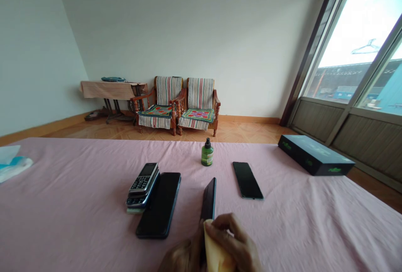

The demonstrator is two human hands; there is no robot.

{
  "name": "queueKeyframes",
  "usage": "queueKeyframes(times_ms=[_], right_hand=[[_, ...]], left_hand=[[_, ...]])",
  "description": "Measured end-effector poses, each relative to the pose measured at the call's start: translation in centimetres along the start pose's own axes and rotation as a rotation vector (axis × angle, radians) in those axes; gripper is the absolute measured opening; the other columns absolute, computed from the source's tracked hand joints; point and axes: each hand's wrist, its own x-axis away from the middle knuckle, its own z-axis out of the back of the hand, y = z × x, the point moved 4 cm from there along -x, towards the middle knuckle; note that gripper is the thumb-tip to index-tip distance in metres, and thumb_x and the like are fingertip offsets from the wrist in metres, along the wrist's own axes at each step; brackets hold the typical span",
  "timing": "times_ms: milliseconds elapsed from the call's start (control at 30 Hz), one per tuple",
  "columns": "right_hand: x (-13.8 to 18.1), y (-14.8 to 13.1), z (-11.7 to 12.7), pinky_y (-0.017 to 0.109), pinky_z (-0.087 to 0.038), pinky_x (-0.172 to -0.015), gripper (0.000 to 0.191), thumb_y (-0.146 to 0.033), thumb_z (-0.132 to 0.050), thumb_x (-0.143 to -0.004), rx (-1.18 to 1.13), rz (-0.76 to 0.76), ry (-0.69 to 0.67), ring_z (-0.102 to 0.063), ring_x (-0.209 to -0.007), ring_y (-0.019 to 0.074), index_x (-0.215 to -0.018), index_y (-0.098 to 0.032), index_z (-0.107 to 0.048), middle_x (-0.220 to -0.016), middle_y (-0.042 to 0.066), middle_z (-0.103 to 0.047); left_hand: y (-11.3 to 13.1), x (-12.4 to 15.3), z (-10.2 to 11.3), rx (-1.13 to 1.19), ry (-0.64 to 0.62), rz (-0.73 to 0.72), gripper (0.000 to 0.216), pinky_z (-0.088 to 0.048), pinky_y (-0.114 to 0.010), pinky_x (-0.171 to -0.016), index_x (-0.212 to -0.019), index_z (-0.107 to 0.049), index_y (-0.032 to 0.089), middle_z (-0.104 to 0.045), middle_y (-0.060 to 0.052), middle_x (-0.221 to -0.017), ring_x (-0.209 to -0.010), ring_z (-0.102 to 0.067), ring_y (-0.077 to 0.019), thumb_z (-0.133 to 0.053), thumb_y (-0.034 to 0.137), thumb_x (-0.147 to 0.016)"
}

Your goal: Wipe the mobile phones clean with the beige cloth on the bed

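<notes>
Currently, in the head view, the right hand [234, 240] is curling its fingers [224, 221] over a yellow cloth [216, 257], pinching it and pressing it onto the near end of a dark phone [209, 198]. That phone is standing on one long edge above the pink sheet [78, 205], its long axis running straight away from the person toward a green bottle [207, 152]. Only its far part is showing beyond the cloth. The left hand [179, 260] is sitting just left of the phone's near end, blurred at the frame's bottom edge. It is probably steadying the phone, but I cannot tell whether it is gripping or lying loose. Both hands are crowding the same near end, with the right one on top.

To the left, a stack of keypad phones [143, 186] is lying just beside a large black phone [159, 209]. To the right, a flat phone [247, 180] is lying apart, and a black box [315, 154] is resting farther off.
</notes>
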Motion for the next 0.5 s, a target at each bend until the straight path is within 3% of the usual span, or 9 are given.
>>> queueKeyframes(times_ms=[133,333,400,500], right_hand=[[-1.3,0.7,0.0,0.021,-0.052,-0.071,0.040,-0.012,-0.055,-0.085,0.026,0.021,-0.031,-0.062,-0.084,0.0161,-0.122,-0.027,-0.060,-0.097,0.006,-0.057],[-7.9,4.1,1.4,0.026,-0.050,-0.073,0.041,0.003,-0.053,-0.072,0.157,-0.089,0.128,-0.061,-0.084,0.0174,-0.099,-0.021,-0.072,-0.091,0.006,-0.060],[-8.1,4.2,1.2,0.026,-0.050,-0.072,0.041,0.003,-0.053,-0.072,0.160,-0.095,0.136,-0.061,-0.084,0.0173,-0.100,-0.021,-0.072,-0.090,0.006,-0.060],[-6.0,3.1,0.5,0.025,-0.051,-0.070,0.040,0.000,-0.049,-0.078,0.114,-0.053,0.115,-0.061,-0.084,0.0170,-0.105,-0.021,-0.070,-0.092,0.007,-0.059]], left_hand=[[0.3,-0.3,0.2,-0.067,0.040,-0.065,0.035,-0.049,-0.021,-0.042,-0.127,-0.038,0.012,-0.070,-0.007,-0.070,-0.050,-0.066,-0.0183,-0.028,0.021,-0.095],[-0.9,0.6,0.0,-0.168,0.089,-0.032,0.038,-0.050,-0.021,-0.043,-0.133,-0.034,0.012,-0.069,-0.004,-0.065,-0.046,-0.066,-0.0171,-0.025,0.017,-0.097],[-1.3,0.9,-0.3,-0.155,0.085,-0.033,0.039,-0.050,-0.021,-0.043,-0.133,-0.034,0.012,-0.070,-0.003,-0.066,-0.047,-0.067,-0.0174,-0.028,0.017,-0.096],[-1.6,1.1,-0.8,-0.120,0.096,-0.026,0.037,-0.048,-0.021,-0.041,-0.130,-0.038,0.013,-0.068,-0.001,-0.061,-0.043,-0.065,-0.0167,-0.032,0.017,-0.094]])
